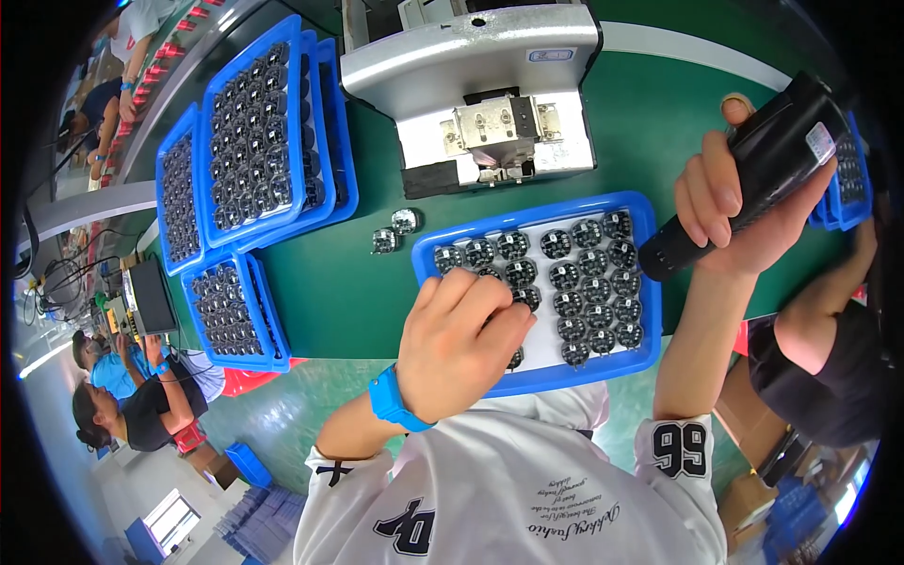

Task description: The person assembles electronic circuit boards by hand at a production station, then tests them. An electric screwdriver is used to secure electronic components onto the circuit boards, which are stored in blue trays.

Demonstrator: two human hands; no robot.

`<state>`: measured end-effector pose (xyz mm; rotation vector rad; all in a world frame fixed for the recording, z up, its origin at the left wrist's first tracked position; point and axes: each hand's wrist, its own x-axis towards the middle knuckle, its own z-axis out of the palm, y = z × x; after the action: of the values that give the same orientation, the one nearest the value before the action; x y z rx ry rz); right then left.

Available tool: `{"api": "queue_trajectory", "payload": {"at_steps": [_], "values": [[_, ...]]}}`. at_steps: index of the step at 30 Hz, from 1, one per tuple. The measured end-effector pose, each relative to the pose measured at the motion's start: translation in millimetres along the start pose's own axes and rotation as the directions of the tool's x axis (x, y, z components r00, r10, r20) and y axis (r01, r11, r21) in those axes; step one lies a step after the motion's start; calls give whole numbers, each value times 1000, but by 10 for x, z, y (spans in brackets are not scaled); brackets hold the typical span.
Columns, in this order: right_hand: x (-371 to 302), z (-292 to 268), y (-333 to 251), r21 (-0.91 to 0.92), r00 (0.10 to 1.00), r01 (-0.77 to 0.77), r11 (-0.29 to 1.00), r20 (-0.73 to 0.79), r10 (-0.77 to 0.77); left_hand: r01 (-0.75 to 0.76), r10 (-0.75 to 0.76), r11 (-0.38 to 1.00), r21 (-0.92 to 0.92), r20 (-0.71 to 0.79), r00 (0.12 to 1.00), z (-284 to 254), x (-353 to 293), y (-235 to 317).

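Observation:
My right hand [730, 202] is wrapped round a black cylindrical handheld device [753, 174], raised over the tray's right end. Its narrower, slotted end points down and left, toward the parts. My left hand [463, 334], with a blue wristband, reaches over the left half of the blue tray [650, 325]. Its fingers are curled down among round black-and-clear parts [598, 290], and the fingertips are hidden. One such part [525, 298] shows right beside the curled fingers. The parts stand in rows on a white liner, with a bare strip between two groups.
Beyond the tray stands a silver machine [471, 56] with a metal fixture [497, 127]. Two loose parts [394, 231] lie on the green table [330, 311]. Stacked blue trays [254, 141] of parts fill the left. A co-worker's arm [829, 297] is at the right.

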<state>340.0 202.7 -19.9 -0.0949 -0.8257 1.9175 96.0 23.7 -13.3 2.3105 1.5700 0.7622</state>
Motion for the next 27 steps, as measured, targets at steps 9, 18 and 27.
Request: {"api": "queue_trajectory", "payload": {"at_steps": [9,18,27], "values": [[8,-5,-11,-28,996,14,1000,87,-12,33,-33,999,-35,-14,999,20,103,217],[-3,2,3,-14,1000,-1,1000,-16,0,-28,21,998,-60,-112,994,46,20,209],[20,47,-3,-28,1000,-14,1000,25,15,-21,21,999,40,-14,1000,3,-156,149]]}}
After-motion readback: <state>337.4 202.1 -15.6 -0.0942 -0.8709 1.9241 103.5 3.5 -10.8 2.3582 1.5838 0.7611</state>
